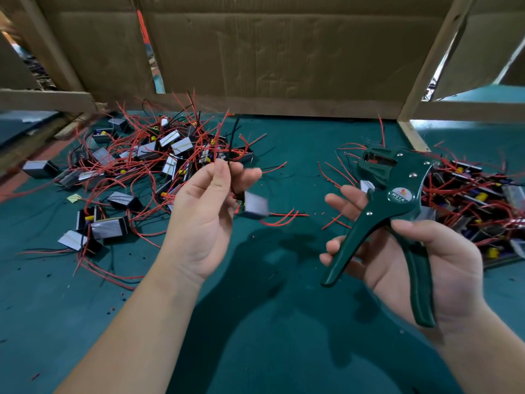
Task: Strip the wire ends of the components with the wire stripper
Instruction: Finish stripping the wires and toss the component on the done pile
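Mat [298, 143] in teal-green covers the bench, no bins or trays that I can see — just two loose heaps of grey taped block components with red leads, a big left heap [147, 157] and a right heap [468, 194]. Right hand [443, 265] grips the dark green metal wire stripper [400, 194], handles spread, well apart from the left hand [204, 220], which pinches a thin black wire [233, 137] with a blurry grey block component [255, 206] dangling. Looks like lining-up time — next, that wire tip needs feeding into the stripper's head, then a squeeze.
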A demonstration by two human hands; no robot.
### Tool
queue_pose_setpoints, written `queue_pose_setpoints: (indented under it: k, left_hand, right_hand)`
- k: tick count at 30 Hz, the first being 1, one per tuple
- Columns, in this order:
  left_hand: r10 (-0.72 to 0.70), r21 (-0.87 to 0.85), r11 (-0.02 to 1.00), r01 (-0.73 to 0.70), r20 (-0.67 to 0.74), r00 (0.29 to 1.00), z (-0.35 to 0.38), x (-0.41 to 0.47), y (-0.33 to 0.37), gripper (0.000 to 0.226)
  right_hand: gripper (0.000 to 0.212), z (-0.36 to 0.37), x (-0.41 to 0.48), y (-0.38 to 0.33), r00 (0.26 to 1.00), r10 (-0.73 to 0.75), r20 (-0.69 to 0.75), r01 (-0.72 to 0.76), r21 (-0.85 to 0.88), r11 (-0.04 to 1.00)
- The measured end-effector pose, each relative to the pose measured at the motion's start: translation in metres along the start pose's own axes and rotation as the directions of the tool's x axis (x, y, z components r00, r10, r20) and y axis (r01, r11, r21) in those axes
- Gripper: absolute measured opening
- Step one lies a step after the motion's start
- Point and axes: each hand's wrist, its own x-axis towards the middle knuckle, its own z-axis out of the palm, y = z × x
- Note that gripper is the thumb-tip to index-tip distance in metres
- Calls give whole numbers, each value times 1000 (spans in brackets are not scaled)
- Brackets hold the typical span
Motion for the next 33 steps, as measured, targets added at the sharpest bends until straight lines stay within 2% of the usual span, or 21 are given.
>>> queue_pose_setpoints:
  k: [8,12,17,27,29,31,33]
  left_hand:
    - [-68,107,992,65,26,997,8,-8,-5,18]
    - [-52,200,979,41,50,997,10,-10,-9,20]
    - [-4,347,938,-12,45,999,12,-12,-11,16]
    - [106,301,948,-104,12,994,17,-14,-3,4]
    - [123,307,945,-116,-6,992,16,-14,-2,3]
    - [141,310,942,-125,-29,990,15,-14,-1,3]
    - [153,308,942,-132,-47,987,15,-13,0,3]
  right_hand:
    - [79,-1,1,4,993,95,75,-97,31,995]
    - [75,4,-1,10,968,166,188,-179,58,982]
    - [73,9,-1,15,947,219,236,-234,37,972]
    - [60,4,0,16,927,251,279,-269,26,963]
    - [48,4,5,18,920,231,316,-266,71,961]
    - [34,9,8,14,912,204,356,-283,187,941]
    - [31,12,8,13,922,203,331,-272,177,946]
